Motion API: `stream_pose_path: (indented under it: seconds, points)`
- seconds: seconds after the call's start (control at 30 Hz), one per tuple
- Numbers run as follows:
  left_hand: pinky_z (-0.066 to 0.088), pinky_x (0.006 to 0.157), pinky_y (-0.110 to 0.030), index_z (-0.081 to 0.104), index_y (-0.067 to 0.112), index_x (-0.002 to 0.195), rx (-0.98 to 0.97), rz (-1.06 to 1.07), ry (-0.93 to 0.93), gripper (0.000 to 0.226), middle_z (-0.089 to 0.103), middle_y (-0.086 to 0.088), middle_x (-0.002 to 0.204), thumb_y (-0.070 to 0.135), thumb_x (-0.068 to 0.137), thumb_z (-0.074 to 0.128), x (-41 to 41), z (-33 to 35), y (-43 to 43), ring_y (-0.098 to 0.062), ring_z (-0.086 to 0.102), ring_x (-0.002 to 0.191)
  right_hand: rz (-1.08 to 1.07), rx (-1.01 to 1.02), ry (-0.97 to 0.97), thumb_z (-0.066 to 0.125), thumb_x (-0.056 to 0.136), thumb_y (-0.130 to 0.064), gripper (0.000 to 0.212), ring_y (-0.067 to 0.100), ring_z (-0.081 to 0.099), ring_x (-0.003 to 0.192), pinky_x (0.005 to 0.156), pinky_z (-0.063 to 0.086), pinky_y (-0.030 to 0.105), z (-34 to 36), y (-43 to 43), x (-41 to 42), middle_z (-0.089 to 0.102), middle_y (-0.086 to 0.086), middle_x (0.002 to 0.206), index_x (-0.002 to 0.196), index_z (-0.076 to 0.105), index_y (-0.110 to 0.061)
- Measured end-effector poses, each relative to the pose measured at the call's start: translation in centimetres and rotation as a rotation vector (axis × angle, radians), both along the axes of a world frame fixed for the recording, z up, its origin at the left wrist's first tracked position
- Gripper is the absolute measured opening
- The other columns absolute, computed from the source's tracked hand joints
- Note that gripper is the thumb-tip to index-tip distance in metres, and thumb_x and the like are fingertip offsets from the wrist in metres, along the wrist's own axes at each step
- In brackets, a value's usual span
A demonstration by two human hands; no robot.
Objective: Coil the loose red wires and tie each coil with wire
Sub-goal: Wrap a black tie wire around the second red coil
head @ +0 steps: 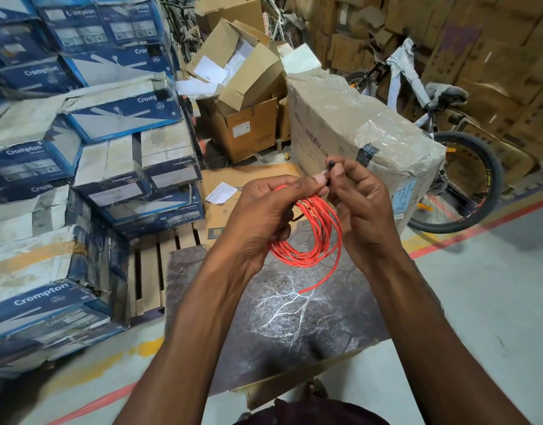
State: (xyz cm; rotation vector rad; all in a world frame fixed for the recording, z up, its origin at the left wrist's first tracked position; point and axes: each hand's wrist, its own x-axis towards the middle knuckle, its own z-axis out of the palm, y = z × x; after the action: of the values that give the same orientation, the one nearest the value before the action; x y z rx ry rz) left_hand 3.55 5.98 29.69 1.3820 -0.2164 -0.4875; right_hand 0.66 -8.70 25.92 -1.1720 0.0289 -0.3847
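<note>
at left, the left hand [264, 216] is curled round the top of a red wire coil [313, 243], whose loops hang straight down between both hands. just right of that grip, a black tie wire [329, 167] is pinched upright by the right hand [363, 207], judged the nearer hand for twisting it shut round the bundle.

The brand name "Crompton" stands in white letters on the blue-and-white cartons [40, 297] stacked at the left. It repeats on nearly every box face, and on some it is cut off to "Crom" or "Cromp". The big plastic-wrapped carton [340, 118] at centre right bears dark letters reading "HERCU", the rest not visible. The white label on the open brown carton [251, 133] is too small to read.
</note>
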Motion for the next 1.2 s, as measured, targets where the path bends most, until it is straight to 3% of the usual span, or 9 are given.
stream_pose_path:
  seconds: [0.1, 0.2, 0.43, 0.67, 1.0, 1.2]
  points:
    - [0.015, 0.041, -0.019, 0.080, 0.016, 0.081, -0.010, -0.016, -0.007, 0.015, 0.051, -0.001, 0.058, 0.029, 0.086, 0.076, -0.19, 0.05, -0.02, -0.008, 0.020, 0.044, -0.004, 0.017, 0.004, 0.079, 0.078, -0.048, 0.027, 0.029, 0.052, 0.096, 0.093, 0.033, 0.049, 0.06, -0.05, 0.04, 0.069, -0.001, 0.092, 0.098, 0.078, -0.030]
    - [0.016, 0.040, -0.018, 0.081, 0.017, 0.081, -0.013, -0.020, -0.013, 0.014, 0.055, 0.003, 0.055, 0.029, 0.085, 0.076, -0.32, 0.06, -0.06, -0.008, 0.020, 0.043, -0.002, 0.037, 0.011, 0.076, 0.079, -0.044, 0.021, 0.016, 0.052, 0.089, 0.092, 0.030, 0.046, 0.17, -0.17, 0.06, 0.069, -0.008, 0.089, 0.095, 0.079, -0.031]
    - [0.015, 0.043, -0.022, 0.081, 0.015, 0.083, -0.003, -0.016, -0.011, 0.015, 0.055, 0.003, 0.054, 0.029, 0.086, 0.075, -0.33, 0.08, -0.02, -0.008, 0.020, 0.043, -0.007, 0.037, 0.005, 0.072, 0.087, -0.033, 0.011, 0.017, 0.056, 0.088, 0.092, 0.034, 0.047, 0.26, -0.07, -0.20, 0.070, -0.005, 0.089, 0.093, 0.079, -0.029]
    - [0.016, 0.040, -0.018, 0.080, 0.015, 0.081, -0.021, -0.014, 0.010, 0.014, 0.059, 0.007, 0.053, 0.027, 0.087, 0.074, -0.52, 0.00, -0.14, -0.006, 0.021, 0.041, -0.013, 0.014, 0.004, 0.075, 0.078, -0.042, 0.018, 0.016, 0.055, 0.088, 0.093, 0.032, 0.046, 0.36, -0.02, -0.38, 0.073, -0.010, 0.087, 0.092, 0.080, -0.032]
    - [0.014, 0.042, -0.021, 0.081, 0.015, 0.082, -0.011, -0.016, 0.006, 0.015, 0.055, 0.004, 0.054, 0.029, 0.085, 0.076, -0.53, 0.12, -0.07, -0.007, 0.021, 0.042, -0.003, 0.033, 0.003, 0.075, 0.079, -0.039, 0.016, 0.016, 0.056, 0.085, 0.091, 0.035, 0.045, 0.45, 0.15, -0.54, 0.072, -0.008, 0.086, 0.092, 0.080, -0.030]
    - [0.011, 0.047, -0.028, 0.080, 0.015, 0.081, -0.004, -0.015, 0.014, 0.015, 0.055, 0.008, 0.051, 0.029, 0.086, 0.075, -0.71, 0.04, -0.06, -0.007, 0.019, 0.043, -0.014, 0.033, -0.007, 0.076, 0.078, -0.040, 0.018, 0.016, 0.057, 0.087, 0.093, 0.036, 0.044, 0.54, 0.16, -0.61, 0.073, -0.008, 0.087, 0.092, 0.079, -0.029]
